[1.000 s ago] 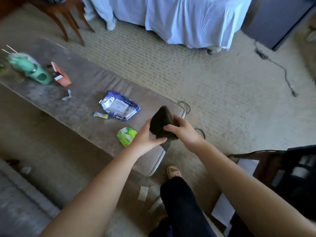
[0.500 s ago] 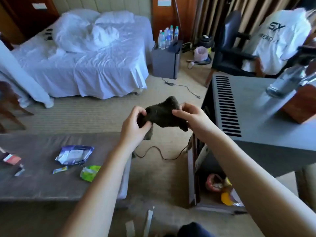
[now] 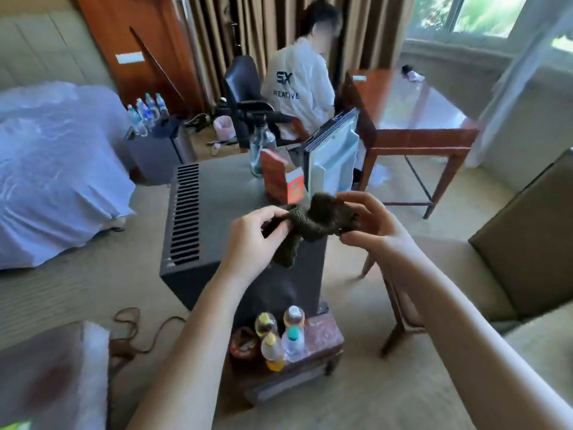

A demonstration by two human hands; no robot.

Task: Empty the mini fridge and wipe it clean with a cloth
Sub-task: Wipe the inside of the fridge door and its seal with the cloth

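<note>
Dark cloth (image 3: 313, 225) bunched over the mini fridge (image 3: 223, 212): left grip (image 3: 251, 240) pinches one end, right grip (image 3: 369, 225) clasps the other, probably unfolding it to wipe. Bottles (image 3: 282, 336) stand just beside, presumably taken out.

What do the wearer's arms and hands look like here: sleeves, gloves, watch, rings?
Both bare: the left arm and right arm show no sleeve up to the frame edge. The left hand and right hand are ungloved. No watch, band or strap at either wrist, and no ring that I can make out on the fingers, though the frame is slightly soft. No cables or markings.
</note>
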